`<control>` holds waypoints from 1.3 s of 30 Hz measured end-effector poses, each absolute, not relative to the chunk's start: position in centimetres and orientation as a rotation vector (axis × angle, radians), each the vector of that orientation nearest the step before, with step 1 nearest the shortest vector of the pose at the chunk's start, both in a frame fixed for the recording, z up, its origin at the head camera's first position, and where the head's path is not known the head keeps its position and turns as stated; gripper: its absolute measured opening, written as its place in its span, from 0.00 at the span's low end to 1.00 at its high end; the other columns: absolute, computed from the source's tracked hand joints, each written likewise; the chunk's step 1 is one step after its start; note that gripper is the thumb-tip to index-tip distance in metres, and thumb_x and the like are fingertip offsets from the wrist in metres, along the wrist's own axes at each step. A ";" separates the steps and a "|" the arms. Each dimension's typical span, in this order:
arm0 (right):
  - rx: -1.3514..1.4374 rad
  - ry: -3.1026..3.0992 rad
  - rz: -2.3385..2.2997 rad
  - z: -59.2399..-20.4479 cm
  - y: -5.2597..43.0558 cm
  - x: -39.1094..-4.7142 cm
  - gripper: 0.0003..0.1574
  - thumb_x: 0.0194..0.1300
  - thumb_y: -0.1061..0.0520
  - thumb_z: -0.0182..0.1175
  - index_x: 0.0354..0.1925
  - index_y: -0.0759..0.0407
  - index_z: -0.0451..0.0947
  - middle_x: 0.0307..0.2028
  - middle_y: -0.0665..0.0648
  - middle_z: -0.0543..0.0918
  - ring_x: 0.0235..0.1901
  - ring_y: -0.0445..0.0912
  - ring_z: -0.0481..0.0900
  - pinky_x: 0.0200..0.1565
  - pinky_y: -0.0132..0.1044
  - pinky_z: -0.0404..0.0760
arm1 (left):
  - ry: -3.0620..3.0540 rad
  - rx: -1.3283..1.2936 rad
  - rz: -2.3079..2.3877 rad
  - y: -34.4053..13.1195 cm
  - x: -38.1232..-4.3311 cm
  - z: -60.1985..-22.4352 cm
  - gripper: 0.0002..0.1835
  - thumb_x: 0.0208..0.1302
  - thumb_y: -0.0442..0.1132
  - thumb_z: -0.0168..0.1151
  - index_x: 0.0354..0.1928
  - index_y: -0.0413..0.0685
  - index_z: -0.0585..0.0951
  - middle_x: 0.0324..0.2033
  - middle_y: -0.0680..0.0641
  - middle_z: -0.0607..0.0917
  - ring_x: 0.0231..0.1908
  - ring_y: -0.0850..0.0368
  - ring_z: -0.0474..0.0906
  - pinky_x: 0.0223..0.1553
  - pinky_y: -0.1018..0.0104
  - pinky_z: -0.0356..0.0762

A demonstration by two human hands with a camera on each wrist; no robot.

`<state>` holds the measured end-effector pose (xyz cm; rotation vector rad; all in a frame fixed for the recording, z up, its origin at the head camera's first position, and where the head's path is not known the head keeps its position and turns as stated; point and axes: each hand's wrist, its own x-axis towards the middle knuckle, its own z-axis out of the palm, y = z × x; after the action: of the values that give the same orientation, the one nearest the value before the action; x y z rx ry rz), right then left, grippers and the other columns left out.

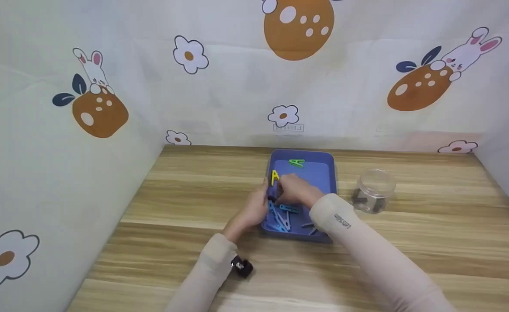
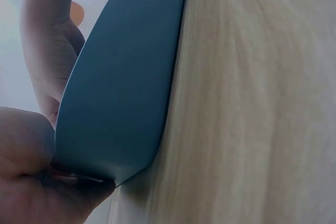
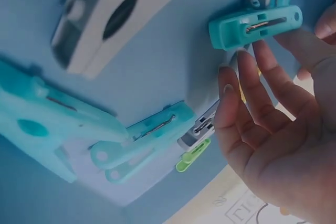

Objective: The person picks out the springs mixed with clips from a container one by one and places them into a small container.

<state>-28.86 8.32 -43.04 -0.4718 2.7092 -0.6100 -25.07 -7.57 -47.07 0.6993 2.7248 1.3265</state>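
A blue tray (image 1: 295, 237) on the wooden table holds several clothespins. My left hand (image 1: 256, 207) grips the tray's left side, its fingers at the rim in the left wrist view. Inside the tray, my right hand (image 1: 295, 190) reaches toward the left wall with its fingers bent. A teal clothespin (image 3: 257, 27) overlaps its index fingertip in the right wrist view; I cannot tell whether this hand pinches anything. Close to its knuckles stands a yellow clothespin (image 1: 274, 177). A green clothespin (image 1: 296, 163) lies at the far end, and a grey one (image 1: 283, 220) nearer me.
Right of the tray stands a clear jar (image 1: 373, 190) with dark pieces inside. A small black device (image 1: 242, 266) is strapped by the left wrist. Behind the table (image 1: 436, 242) hangs a white sheet (image 1: 232, 95) printed with rabbits and flowers.
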 end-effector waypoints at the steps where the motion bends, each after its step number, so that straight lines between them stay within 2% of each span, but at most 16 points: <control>1: -0.480 2.714 -0.611 -43.1 8.2 -28.8 0.11 0.65 0.58 0.74 0.43 0.64 0.88 0.31 0.55 0.84 0.30 0.47 0.77 0.36 0.38 0.79 | 2.726 0.700 1.325 -7.6 -25.1 -47.1 0.27 0.78 0.23 0.40 0.75 0.19 0.59 0.69 0.23 0.72 0.72 0.30 0.68 0.77 0.40 0.63; 5: -0.515 2.727 -0.626 -43.1 8.1 -28.8 0.05 0.66 0.61 0.71 0.37 0.63 0.87 0.29 0.54 0.80 0.30 0.48 0.76 0.34 0.37 0.74 | 2.744 0.717 1.315 -7.6 -25.1 -47.1 0.27 0.77 0.23 0.41 0.75 0.18 0.59 0.69 0.22 0.72 0.72 0.29 0.68 0.77 0.39 0.63; 10: -0.465 2.698 -0.667 -42.8 8.5 -28.9 0.04 0.67 0.62 0.68 0.34 0.62 0.85 0.26 0.53 0.78 0.27 0.46 0.75 0.30 0.35 0.73 | 2.744 0.745 1.320 -7.6 -25.1 -47.1 0.27 0.77 0.23 0.41 0.75 0.18 0.59 0.68 0.22 0.72 0.71 0.28 0.69 0.76 0.39 0.64; 13: -0.428 2.678 -0.691 -42.6 8.8 -28.9 0.07 0.67 0.63 0.68 0.31 0.61 0.83 0.23 0.52 0.76 0.24 0.45 0.73 0.26 0.34 0.71 | 2.721 0.746 1.347 -7.6 -25.1 -47.0 0.27 0.78 0.24 0.42 0.75 0.19 0.59 0.69 0.22 0.72 0.71 0.28 0.68 0.76 0.38 0.64; 20: -0.393 2.649 -0.752 -41.9 9.1 -28.8 0.15 0.68 0.62 0.66 0.24 0.56 0.76 0.20 0.50 0.73 0.21 0.43 0.71 0.23 0.32 0.68 | 2.661 0.654 1.358 -7.6 -24.9 -46.8 0.29 0.80 0.25 0.39 0.78 0.21 0.53 0.76 0.23 0.62 0.77 0.32 0.59 0.80 0.43 0.56; 27: -0.559 2.705 -0.785 -41.5 9.7 -28.2 0.24 0.67 0.64 0.67 0.16 0.55 0.71 0.15 0.47 0.68 0.17 0.40 0.65 0.21 0.30 0.62 | 2.751 0.723 1.285 -7.6 -25.0 -47.1 0.28 0.76 0.22 0.40 0.74 0.14 0.54 0.72 0.19 0.65 0.75 0.28 0.62 0.78 0.40 0.60; 30: -0.538 2.718 -0.796 -41.2 9.8 -28.0 0.23 0.68 0.62 0.67 0.18 0.55 0.72 0.15 0.47 0.69 0.17 0.40 0.66 0.21 0.31 0.62 | 2.740 0.692 1.288 -7.5 -25.0 -47.1 0.28 0.78 0.23 0.39 0.75 0.15 0.54 0.73 0.20 0.64 0.76 0.29 0.61 0.79 0.41 0.59; 32: -0.510 2.731 -0.801 -41.1 9.9 -27.8 0.19 0.69 0.61 0.68 0.20 0.57 0.77 0.17 0.48 0.71 0.18 0.41 0.67 0.22 0.31 0.64 | 2.729 0.670 1.301 -7.5 -25.1 -47.1 0.28 0.79 0.24 0.39 0.76 0.16 0.54 0.74 0.21 0.64 0.76 0.30 0.61 0.79 0.42 0.58; 36: -0.461 2.762 -0.827 -40.6 10.0 -27.3 0.09 0.70 0.60 0.68 0.33 0.64 0.87 0.25 0.53 0.82 0.23 0.42 0.74 0.26 0.32 0.73 | 2.735 0.663 1.319 -7.4 -25.1 -47.2 0.27 0.80 0.25 0.39 0.75 0.16 0.55 0.74 0.21 0.64 0.76 0.29 0.61 0.79 0.41 0.58; 39: -0.454 2.789 -0.850 -40.5 10.2 -26.9 0.08 0.69 0.60 0.69 0.39 0.67 0.88 0.31 0.58 0.87 0.27 0.44 0.78 0.30 0.34 0.79 | 2.753 0.670 1.319 -7.4 -25.0 -47.2 0.27 0.78 0.24 0.40 0.75 0.15 0.55 0.73 0.20 0.64 0.75 0.28 0.62 0.79 0.41 0.58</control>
<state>-26.94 10.18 -40.45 -0.4543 2.7892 -0.8496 -24.96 -7.36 -47.23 0.6702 2.7533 1.3192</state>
